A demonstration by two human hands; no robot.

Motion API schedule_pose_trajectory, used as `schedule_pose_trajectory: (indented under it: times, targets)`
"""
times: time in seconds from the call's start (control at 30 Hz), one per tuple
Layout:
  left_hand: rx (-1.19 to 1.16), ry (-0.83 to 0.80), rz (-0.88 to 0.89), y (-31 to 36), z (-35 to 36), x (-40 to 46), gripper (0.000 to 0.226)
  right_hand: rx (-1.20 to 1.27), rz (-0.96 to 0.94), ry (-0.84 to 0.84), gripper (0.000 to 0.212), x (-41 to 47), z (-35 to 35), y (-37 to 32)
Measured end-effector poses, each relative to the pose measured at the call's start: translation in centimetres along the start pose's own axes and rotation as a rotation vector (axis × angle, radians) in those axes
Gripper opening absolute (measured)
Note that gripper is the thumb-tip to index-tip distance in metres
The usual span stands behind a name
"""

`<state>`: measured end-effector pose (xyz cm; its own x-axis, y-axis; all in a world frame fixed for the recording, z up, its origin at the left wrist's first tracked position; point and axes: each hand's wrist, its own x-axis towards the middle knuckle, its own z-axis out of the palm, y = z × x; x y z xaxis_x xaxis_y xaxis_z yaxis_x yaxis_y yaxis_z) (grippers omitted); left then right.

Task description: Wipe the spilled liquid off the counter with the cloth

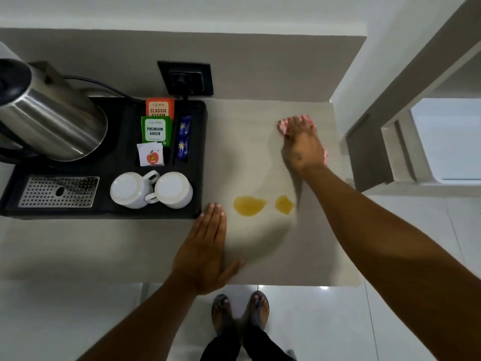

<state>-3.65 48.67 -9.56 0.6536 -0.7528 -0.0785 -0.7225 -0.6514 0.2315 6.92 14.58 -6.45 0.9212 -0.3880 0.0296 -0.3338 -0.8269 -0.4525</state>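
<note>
Two yellow puddles lie on the pale counter (250, 142): a larger spill (249, 205) and a smaller spill (283, 204) just right of it. My right hand (302, 144) presses flat on a red-and-white checked cloth (282, 125) at the far right of the counter, well behind the puddles. Most of the cloth is hidden under the hand; its edges show at the fingertips and by the wrist. My left hand (205, 246) rests flat on the counter with fingers together, just left of the larger spill, beside the tray corner.
A black tray (200, 162) fills the left side, holding a steel kettle (52, 118), two upturned white cups (151, 190), tea sachets (156, 128) and a metal drip grate (59, 191). A wall socket (186, 78) sits behind. The counter's front edge is near my feet.
</note>
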Motion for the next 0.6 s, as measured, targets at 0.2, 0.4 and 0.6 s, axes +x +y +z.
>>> schedule_pose_trajectory:
  times: [0.2,0.4,0.6]
  targets:
    - [-0.004,-0.034,-0.004,0.1,-0.5,0.4,0.105,-0.008,0.163,0.06,0.041,0.7,-1.4,3.5]
    - [-0.028,-0.068,-0.028,0.1,-0.5,0.1,0.104,0.062,-0.095,-0.035,0.039,3.7,0.3,-2.1]
    - [-0.044,-0.051,-0.032,0.2,-0.5,0.7,0.106,-0.029,-0.107,-0.07,0.059,0.3,0.3,1.1]
